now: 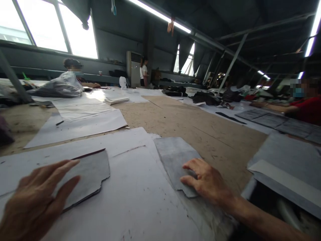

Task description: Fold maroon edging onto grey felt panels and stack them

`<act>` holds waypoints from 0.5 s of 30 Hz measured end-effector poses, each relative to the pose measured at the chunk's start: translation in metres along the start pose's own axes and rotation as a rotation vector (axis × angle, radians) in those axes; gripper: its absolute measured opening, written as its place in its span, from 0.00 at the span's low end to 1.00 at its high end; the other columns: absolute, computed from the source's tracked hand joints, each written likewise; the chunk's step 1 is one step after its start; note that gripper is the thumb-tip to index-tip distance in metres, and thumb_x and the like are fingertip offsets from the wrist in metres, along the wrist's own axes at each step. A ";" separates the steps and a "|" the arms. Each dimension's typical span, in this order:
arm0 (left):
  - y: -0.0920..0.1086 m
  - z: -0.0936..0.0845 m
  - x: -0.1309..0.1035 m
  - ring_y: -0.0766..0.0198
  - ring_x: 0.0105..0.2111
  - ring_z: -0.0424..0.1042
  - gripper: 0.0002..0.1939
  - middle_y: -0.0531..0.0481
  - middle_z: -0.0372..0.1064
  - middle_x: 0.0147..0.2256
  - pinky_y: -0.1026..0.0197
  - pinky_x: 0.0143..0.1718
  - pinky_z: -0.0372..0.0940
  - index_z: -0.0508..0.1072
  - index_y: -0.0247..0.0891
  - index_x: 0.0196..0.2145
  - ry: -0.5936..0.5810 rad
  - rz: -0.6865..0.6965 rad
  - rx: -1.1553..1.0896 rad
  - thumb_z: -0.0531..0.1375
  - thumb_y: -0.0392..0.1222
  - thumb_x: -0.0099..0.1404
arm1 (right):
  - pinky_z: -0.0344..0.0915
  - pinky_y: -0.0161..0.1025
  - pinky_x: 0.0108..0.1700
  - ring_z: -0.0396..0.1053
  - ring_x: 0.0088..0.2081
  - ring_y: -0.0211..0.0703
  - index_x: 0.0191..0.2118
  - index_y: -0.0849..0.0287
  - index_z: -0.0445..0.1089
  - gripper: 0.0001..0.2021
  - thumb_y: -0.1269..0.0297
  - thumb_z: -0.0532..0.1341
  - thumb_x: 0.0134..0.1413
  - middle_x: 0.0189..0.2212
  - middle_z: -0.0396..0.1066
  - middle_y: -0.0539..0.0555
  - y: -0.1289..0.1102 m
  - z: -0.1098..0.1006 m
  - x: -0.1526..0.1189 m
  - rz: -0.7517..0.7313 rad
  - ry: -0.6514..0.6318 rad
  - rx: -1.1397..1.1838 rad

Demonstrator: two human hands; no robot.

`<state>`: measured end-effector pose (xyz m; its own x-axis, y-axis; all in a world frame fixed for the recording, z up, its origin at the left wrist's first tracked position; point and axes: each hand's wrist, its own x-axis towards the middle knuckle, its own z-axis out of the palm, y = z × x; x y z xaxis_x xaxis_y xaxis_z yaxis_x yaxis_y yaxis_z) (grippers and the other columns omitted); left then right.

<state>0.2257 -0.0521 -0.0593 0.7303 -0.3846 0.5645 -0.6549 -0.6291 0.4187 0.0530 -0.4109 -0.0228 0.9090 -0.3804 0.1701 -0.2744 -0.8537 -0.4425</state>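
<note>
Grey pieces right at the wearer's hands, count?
2 visible on top: the left grey piece by the left hand, the right grey piece by the right hand. More may be hidden beneath.

Workshop, by the look: wide shared table (175,117), flat grey pieces (93,172) in stacks, dark piles (173,91), people (311,108) along its edges, tube lights (160,16) under bare beams (233,62)
</note>
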 end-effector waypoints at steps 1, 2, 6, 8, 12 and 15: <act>0.023 0.004 -0.002 0.45 0.48 0.59 0.19 0.55 0.60 0.47 0.36 0.51 0.51 0.60 0.60 0.50 -0.004 0.099 0.073 0.52 0.52 0.60 | 0.61 0.36 0.38 0.65 0.36 0.42 0.32 0.58 0.70 0.08 0.65 0.64 0.41 0.33 0.69 0.51 0.007 -0.001 0.000 0.033 -0.024 0.017; 0.046 0.010 -0.003 0.49 0.44 0.62 0.17 0.53 0.63 0.45 0.41 0.47 0.57 0.62 0.57 0.48 -0.057 0.182 0.073 0.52 0.51 0.61 | 0.60 0.35 0.36 0.65 0.34 0.40 0.30 0.58 0.69 0.08 0.64 0.64 0.40 0.32 0.69 0.50 0.011 -0.001 0.001 0.047 -0.046 0.043; 0.114 0.042 -0.006 0.59 0.40 0.66 0.11 0.51 0.66 0.40 0.54 0.40 0.63 0.65 0.48 0.44 -0.192 0.304 -0.099 0.53 0.42 0.63 | 0.58 0.32 0.31 0.63 0.28 0.36 0.25 0.59 0.66 0.05 0.64 0.60 0.46 0.25 0.67 0.48 0.016 0.004 0.010 -0.016 -0.082 0.109; 0.135 0.058 -0.007 0.60 0.38 0.66 0.09 0.50 0.67 0.39 0.55 0.39 0.63 0.67 0.45 0.42 -0.269 0.303 -0.176 0.52 0.40 0.63 | 0.57 0.33 0.33 0.62 0.29 0.37 0.23 0.59 0.65 0.06 0.65 0.58 0.48 0.25 0.66 0.49 0.017 0.006 0.013 -0.083 -0.087 0.106; 0.163 0.078 -0.005 0.58 0.39 0.64 0.11 0.48 0.68 0.41 0.51 0.41 0.61 0.68 0.40 0.42 -0.417 0.279 -0.243 0.50 0.37 0.63 | 0.56 0.36 0.38 0.61 0.31 0.39 0.24 0.60 0.62 0.07 0.67 0.54 0.51 0.25 0.64 0.52 0.024 0.011 0.016 -0.202 -0.090 0.098; 0.179 0.088 0.000 0.57 0.42 0.63 0.15 0.47 0.65 0.47 0.52 0.43 0.60 0.65 0.40 0.47 -0.473 0.292 -0.231 0.48 0.37 0.64 | 0.56 0.38 0.38 0.61 0.31 0.40 0.24 0.59 0.61 0.08 0.66 0.52 0.52 0.25 0.64 0.53 0.030 0.013 0.018 -0.221 -0.088 0.119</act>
<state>0.1258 -0.2240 -0.0467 0.4862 -0.8116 0.3240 -0.8282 -0.3096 0.4671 0.0653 -0.4387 -0.0447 0.9680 -0.1527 0.1991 -0.0324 -0.8628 -0.5044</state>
